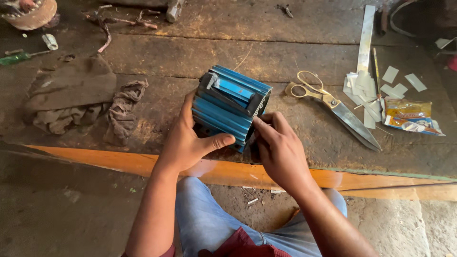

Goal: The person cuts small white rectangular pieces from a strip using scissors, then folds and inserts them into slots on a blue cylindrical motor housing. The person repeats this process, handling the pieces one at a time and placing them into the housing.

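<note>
Two hands, left hand and right hand, gripping one blue finned housing

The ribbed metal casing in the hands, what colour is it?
Blue casing, with dark edges; head view.

The person's 2 arms are bare from the wrists to the bottom edge of the view, with no watch, ring or glove on the left hand or the right hand. Light blue jeans cover the legs, faded and softly creased. A dark red garment shows at the lap, and a strip of the same red sits by the left elbow.
</note>
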